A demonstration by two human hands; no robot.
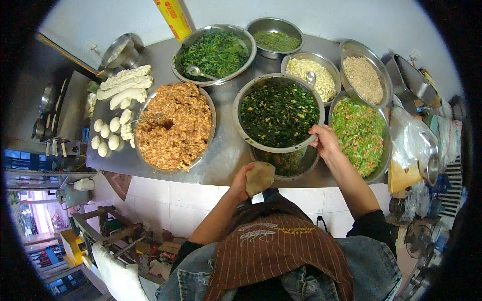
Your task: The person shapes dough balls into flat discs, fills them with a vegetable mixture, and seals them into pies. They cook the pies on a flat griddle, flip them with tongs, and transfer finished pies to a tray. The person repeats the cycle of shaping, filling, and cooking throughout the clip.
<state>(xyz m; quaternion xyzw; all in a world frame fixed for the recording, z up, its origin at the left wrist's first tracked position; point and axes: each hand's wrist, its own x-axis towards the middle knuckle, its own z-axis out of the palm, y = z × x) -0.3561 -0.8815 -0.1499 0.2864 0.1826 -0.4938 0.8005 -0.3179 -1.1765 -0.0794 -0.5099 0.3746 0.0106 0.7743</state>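
My left hand (239, 181) holds a flat, round piece of dough (260, 178) just off the near edge of the metal table. With its fingers on the right rim of a steel bowl (279, 149) of chopped dark greens, my right hand (326, 140) grips that bowl. Part of another steel bowl (316, 165) shows beneath it. To the left stands a large bowl of orange-brown filling (173, 128) with a spoon in it. Round dough balls (114, 142) and long dough strips (128, 86) lie at the table's left. A bowl of green and pink chopped filling (357, 135) is at the right.
Along the back stand bowls of leafy greens (214, 52), green mash (278, 41), pale yellow bits (312, 73) and light brown crumbs (363, 79). Clear plastic bags (408, 135) and a cutting board (403, 177) are at the right. A wooden frame (109, 229) stands on the floor at lower left.
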